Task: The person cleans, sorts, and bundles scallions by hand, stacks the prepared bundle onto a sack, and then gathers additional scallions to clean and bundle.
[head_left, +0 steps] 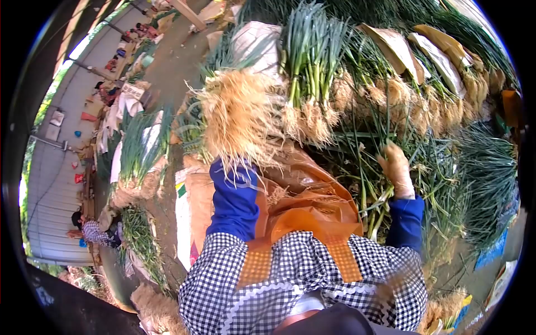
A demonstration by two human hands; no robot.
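A large bundle of pale roots [237, 114] covers the end of my left blue sleeve [234, 195]; my left hand is hidden under the roots, so its fingers and grip cannot be seen. My right hand [395, 166] is over loose green stalks [371, 195] on the right, its fingers curled together. Thin green leaves pass close to its fingertips, but what it holds is too small to make out. Between my arms lies an orange-brown apron [304, 190] with bits of root on it. An upright bunch of green onions [315, 67] stands just beyond, roots toward me.
More rooted bunches [399, 92] with sheets between them line the far side. Green leaves [486, 178] are heaped at the right. On the left are further onion bunches [142, 145], a sack [195, 206] and a person in a checked top [99, 233]; other people sit farther off.
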